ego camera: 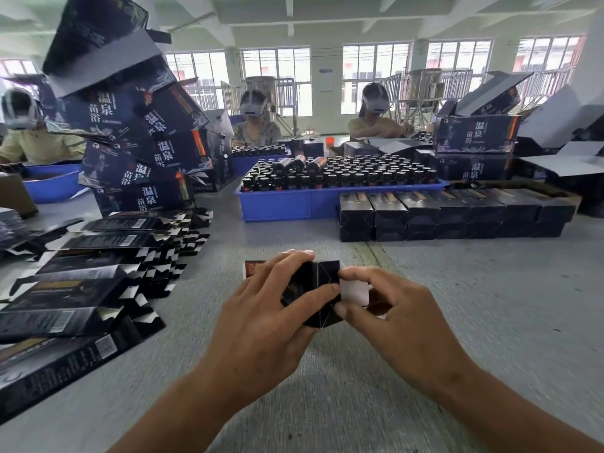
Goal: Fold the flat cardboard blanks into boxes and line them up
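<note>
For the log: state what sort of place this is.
Probably a factory packing floor: blue trays full of small bottles, flat cardboard blanks fanned out, a row of folded boxes, other workers seated opposite.

Glossy black cardboard box (322,291), matt grey table (457,289), smooth blue plastic tray (287,204).

Daylight pours through a row of gridded windows (376,76) in the far wall (325,103) — pale beamed ceiling (327,14) above, grey surface (490,289) below.

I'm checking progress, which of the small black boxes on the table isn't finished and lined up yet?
The box gripped by the left hand and right hand; its white flap is still open, unlike the row of folded boxes.
</note>
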